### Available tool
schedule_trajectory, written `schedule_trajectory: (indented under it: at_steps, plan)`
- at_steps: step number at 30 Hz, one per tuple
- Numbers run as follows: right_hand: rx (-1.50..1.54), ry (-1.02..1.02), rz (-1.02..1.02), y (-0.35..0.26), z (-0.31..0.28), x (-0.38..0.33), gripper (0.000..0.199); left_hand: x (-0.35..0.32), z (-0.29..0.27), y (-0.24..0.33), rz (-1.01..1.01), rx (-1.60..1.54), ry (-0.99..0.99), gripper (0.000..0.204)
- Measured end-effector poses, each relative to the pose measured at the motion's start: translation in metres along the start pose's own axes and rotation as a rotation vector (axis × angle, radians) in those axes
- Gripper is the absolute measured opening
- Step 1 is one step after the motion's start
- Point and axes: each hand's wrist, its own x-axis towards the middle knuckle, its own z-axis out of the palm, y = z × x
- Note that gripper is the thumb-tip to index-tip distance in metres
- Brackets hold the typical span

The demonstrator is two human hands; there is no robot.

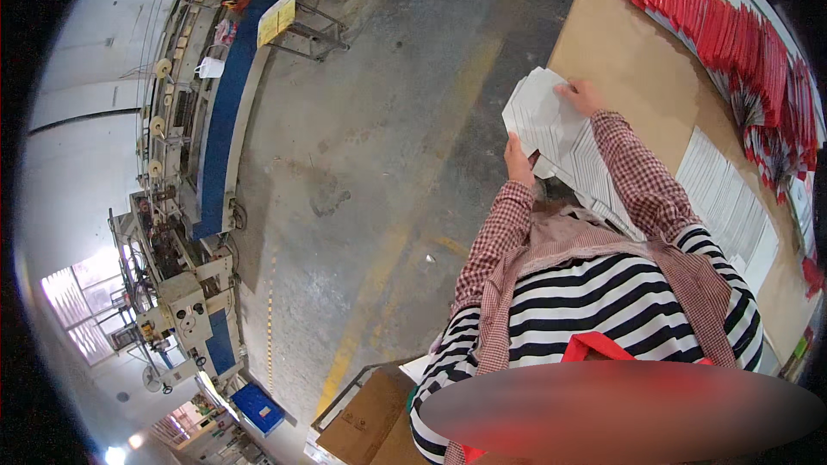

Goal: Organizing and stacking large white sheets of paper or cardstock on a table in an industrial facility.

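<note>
White paper, fanned into a long sheaf of overlapping sheets [556, 125], lay between the person's two hands at the near left edge of the tan surface [633, 77]. Its long axis ran aslant, from a far end out to the upper left, jutting past that edge over the grey floor [388, 129], down to a near end close to the striped top [603, 293] at the lower right. Both grips were in contact with it, so neither had any gap to the paper: the left grip [519, 162] grasped its left margin, thumb side up along the edge, while the right grip [583, 96] held the opposite margin a little farther out, its fingertips laid over the top sheets. The fingers beneath were hidden, and how tightly either one pressed could not be told, nor whether the sheaf rested on the surface or was raised above it. Of the two, the left was closer to the body and the right reached farther forward. The left forearm, in its checked sleeve [500, 232], rose steeply from below and leaned slightly right; the right forearm slanted in from the lower right, crossing over the surface beside the sheaf. Just right of that forearm a second fan of white sheets [725, 207] lay flat, and beyond it stood a dense row of red packets [698, 13].
</note>
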Motion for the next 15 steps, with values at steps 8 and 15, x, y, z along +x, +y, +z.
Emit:
schedule_trajectory:
  at_steps: [8, 15]
  plan:
    - [-0.096, -0.022, -0.168, 0.003, 0.018, -0.011, 0.042, 0.019, -0.009, -0.003, -0.058, -0.074, -0.099, 0.050]
    - [-0.136, -0.059, -0.073, -0.008, 0.010, -0.013, 0.046, 0.008, -0.002, 0.003, -0.018, -0.093, -0.207, 0.054]
